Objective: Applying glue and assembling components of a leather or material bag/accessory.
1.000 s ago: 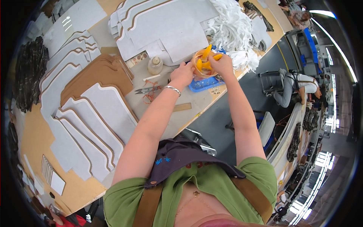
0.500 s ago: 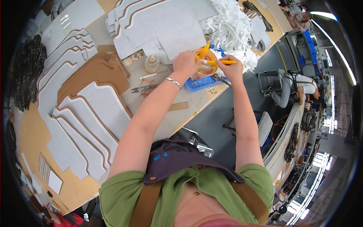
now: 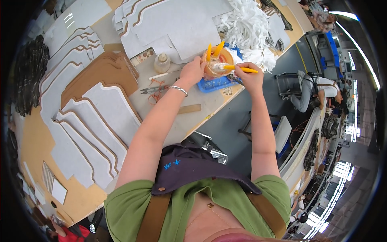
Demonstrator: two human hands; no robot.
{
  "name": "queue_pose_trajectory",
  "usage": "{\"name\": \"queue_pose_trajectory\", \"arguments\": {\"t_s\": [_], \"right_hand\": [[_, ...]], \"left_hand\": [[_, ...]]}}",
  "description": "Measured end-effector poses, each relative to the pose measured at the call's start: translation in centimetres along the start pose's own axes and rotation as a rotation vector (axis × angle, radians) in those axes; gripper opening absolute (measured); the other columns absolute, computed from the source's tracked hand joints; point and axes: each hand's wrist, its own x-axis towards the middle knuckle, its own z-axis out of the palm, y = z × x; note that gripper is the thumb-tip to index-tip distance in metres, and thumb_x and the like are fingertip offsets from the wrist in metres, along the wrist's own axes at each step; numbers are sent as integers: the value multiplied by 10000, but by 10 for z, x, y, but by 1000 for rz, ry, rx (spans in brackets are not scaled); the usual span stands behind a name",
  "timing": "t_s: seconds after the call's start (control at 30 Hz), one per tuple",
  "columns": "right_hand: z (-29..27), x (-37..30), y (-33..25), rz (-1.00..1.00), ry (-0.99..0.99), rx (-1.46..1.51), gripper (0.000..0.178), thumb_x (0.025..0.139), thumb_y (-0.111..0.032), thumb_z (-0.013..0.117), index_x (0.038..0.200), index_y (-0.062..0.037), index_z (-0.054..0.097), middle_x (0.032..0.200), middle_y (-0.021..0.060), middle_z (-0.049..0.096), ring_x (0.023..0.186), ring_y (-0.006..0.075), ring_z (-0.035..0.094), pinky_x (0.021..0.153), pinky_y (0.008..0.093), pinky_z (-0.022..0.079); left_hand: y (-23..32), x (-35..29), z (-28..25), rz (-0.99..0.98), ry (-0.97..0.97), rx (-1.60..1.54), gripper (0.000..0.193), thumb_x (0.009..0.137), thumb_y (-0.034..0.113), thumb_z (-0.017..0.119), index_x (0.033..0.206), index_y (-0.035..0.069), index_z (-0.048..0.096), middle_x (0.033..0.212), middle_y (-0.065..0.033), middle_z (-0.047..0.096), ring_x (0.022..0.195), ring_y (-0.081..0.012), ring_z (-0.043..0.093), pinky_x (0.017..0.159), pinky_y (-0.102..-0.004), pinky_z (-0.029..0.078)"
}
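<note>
My right hand [image 3: 249, 74] is closed round the yellow handle of a brush [image 3: 250, 70], whose head reaches into an orange-rimmed round tub [image 3: 205, 74]. The brush's tip lies over pale, wet-looking stuff inside. Two more yellow handles [image 3: 219, 48] stand up from the tub at its far side. My left hand [image 3: 192, 73] is at the tub's left side, its curled fingers against the rim; the fingertips are partly hidden. Beneath the tub is a blue tray [image 3: 213, 85].
Left of the tub are a squat pale bottle [image 3: 162, 63], metal snips [image 3: 149, 90] and orange thread. White-edged grey panels [image 3: 177, 28] lie beyond, brown panels [image 3: 90, 80] to the left, and white strips [image 3: 246, 26] at the back right. A seated person [image 3: 324, 88] is off to the right.
My left hand has drawn back from a yellow handle to the tub's left side. That handle now leans upright. My right hand has shifted slightly right and down with its brush.
</note>
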Motion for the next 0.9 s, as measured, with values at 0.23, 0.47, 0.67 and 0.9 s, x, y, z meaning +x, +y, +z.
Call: {"name": "queue_pose_trajectory", "arguments": {"t_s": [0.23, 0.47, 0.67, 0.9], "right_hand": [[-2, -20, 5, -88, 52, -161, 153, 742, -71, 728, 825, 20, 638, 741, 54, 644, 659, 65, 584, 612, 190, 472], [-14, -26, -5, -162, 160, -110, 139, 708, -89, 735, 747, 3, 637, 689, 36, 632, 632, 53, 559, 600, 196, 456], [8, -33, 6, -276, 166, -215, 145, 705, -81, 740, 733, -1, 622, 716, 49, 652, 646, 61, 581, 612, 204, 469], [-5, -31, 4, -228, 225, -24, 150, 705, -52, 739, 724, 11, 603, 742, 74, 654, 661, 69, 587, 632, 205, 478]], "left_hand": [[-15, -9, 6, 246, 111, -278, 335, 927, 282, 446, 1191, 85, 509, 967, -147, 624, 906, -314, 595, 784, -407, 460], [-3, -13, -2, 110, 2, 66, 402, 924, 291, 445, 1313, 191, 446, 1100, -102, 576, 1005, -288, 559, 828, -403, 459], [5, -17, -7, 42, -12, 119, 389, 926, 306, 427, 1308, 235, 450, 1074, -80, 583, 1009, -284, 565, 821, -412, 461], [3, -13, -5, 20, -49, 116, 395, 925, 318, 420, 1316, 266, 433, 1104, -77, 582, 1017, -283, 565, 827, -417, 462]]}}
